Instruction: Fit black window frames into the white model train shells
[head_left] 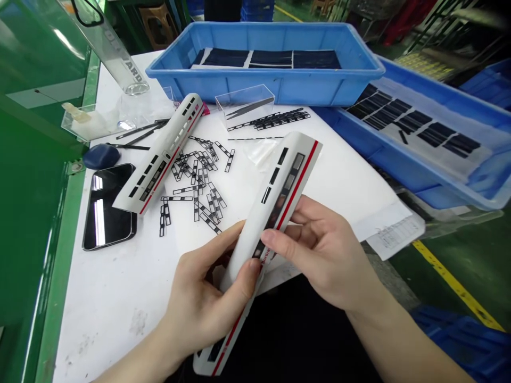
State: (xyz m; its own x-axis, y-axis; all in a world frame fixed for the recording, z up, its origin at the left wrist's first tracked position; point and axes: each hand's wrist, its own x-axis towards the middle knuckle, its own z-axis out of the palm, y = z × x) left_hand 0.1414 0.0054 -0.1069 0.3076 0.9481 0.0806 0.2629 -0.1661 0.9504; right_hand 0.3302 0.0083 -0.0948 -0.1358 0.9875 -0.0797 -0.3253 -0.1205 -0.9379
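Observation:
A white model train car shell (249, 229) with a red stripe and dark window strips lies tilted across both hands, above the table's near edge. My left hand (211, 287) wraps around its lower half, thumb on the striped side. My right hand (319, 244) grips the same side near the middle, its thumb pressed on the window strip and its fingers behind the shell. A second train car shell (159, 154) rests on the table to the left. Between the two shells lie many loose black window frames (199, 181).
A smartphone (109, 213) and a dark blue object (101, 156) sit at the left, near tweezers (139, 133). Behind are a clear box (245, 109), a tall clear bottle (120, 58) and a blue bin (259, 85) of dark strips. Another blue bin (431, 165) stands right.

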